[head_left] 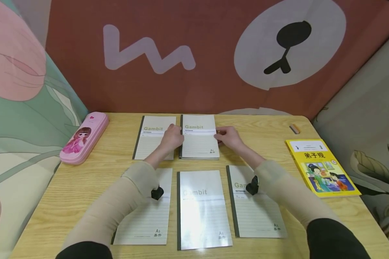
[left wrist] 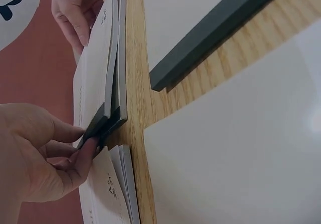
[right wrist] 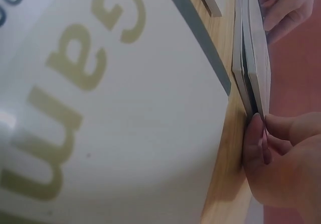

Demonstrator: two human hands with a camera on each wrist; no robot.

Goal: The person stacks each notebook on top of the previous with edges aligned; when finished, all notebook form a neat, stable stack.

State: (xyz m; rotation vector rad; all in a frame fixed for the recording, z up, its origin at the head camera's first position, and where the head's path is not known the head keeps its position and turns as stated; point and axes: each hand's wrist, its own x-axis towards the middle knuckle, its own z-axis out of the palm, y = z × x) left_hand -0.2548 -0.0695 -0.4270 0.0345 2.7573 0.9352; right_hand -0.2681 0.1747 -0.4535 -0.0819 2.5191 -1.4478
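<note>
Two "Gambit" notebooks lie one on top of the other at the back middle of the table. Both hands hold the upper notebook [head_left: 199, 144] by its sides. My left hand [head_left: 173, 137] pinches its dark spine edge, and my right hand [head_left: 229, 138] pinches the opposite edge. In the left wrist view the upper notebook [left wrist: 95, 68] is slightly raised off the lower notebook [left wrist: 122, 58] near the spine. A narrow gap between the two covers also shows in the right wrist view. Partly under the left hand, another notebook [head_left: 149, 147] lies beside the stack.
Three more notebooks form a front row: left [head_left: 146, 223], middle [head_left: 202, 216] and right [head_left: 259, 219], the outer ones partly hidden by the forearms. A pink pencil case [head_left: 95, 126] lies far left. A yellow book [head_left: 311, 144] and a small eraser-like block [head_left: 294, 128] lie at right.
</note>
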